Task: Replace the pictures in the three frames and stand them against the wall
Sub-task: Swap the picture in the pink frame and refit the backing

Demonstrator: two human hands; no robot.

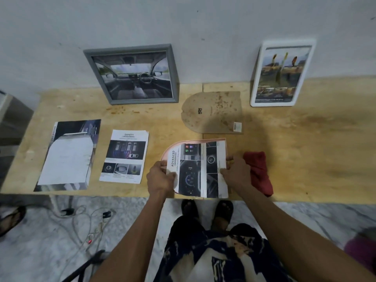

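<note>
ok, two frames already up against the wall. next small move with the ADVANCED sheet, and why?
Probably square the ADVANCED sheet onto the pink arched frame beneath it. Both hands, left and right, pinch its edges, it overhangs the frame's straight end, and the arched backing board lies off to the rear.

Pale grey wall [203,27], stained plywood table [305,139] (against it), marbled floor [40,241], dim light.
</note>
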